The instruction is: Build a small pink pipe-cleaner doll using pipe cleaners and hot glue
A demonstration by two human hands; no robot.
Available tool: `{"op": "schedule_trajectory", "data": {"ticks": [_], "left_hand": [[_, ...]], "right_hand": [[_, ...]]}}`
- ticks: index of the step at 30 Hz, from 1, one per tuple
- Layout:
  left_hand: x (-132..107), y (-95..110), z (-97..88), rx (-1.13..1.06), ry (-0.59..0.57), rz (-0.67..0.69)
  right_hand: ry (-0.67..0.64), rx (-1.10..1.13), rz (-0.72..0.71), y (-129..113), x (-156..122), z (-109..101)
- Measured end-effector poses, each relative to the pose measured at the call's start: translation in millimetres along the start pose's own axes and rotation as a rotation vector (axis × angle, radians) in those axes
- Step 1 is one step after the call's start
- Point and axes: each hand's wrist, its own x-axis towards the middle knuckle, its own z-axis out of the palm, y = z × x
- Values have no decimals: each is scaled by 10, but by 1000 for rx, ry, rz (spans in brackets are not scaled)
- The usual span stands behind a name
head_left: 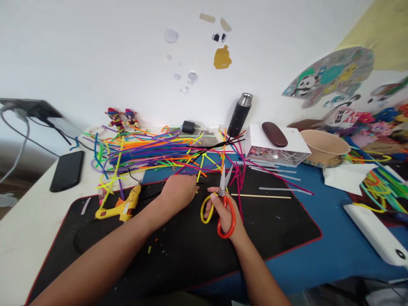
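Observation:
My right hand grips scissors with one red and one yellow handle loop; the blades point away from me and are spread apart. Closed, with the knuckles up, my left hand is just left of the scissors. A short black pipe cleaner pokes out at its fingertips; the rest of it is hidden. Beyond both hands lies a heap of coloured pipe cleaners, with a black bundle across its right end. Magenta pipe cleaners lie beyond the scissors.
A yellow glue gun lies left on the black mat, near a phone. Behind stand a dark flask, a white box with a brown case on top, and a tan bowl. A white device lies right.

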Motion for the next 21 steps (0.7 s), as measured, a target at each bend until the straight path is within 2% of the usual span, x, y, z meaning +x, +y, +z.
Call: {"op": "schedule_trajectory", "data": {"ticks": [21], "left_hand": [[65, 32, 96, -8, 29, 42]], "right_hand": [[12, 0, 16, -4, -5, -3]]}}
